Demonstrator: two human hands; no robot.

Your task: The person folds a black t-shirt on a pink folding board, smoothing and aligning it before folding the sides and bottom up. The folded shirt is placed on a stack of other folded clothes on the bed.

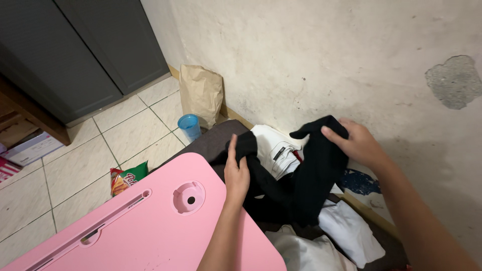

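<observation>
- Step in hand, judged: sorting a clothes pile; a black garment (301,175) is lifted over white clothes (277,150).
- Right hand (357,141): grip pinching the garment's upper edge.
- Left hand (236,175): fingers pressed together, flat against its lower fold.
- Next move likely calls for a firmer left-hand hold.
- Surface: pink bench (150,226) just beside the pile.
- Room: tiled floor (130,135), stained wall (326,60), paper bag (201,93), blue cup (190,125), snack packet (125,178).
</observation>
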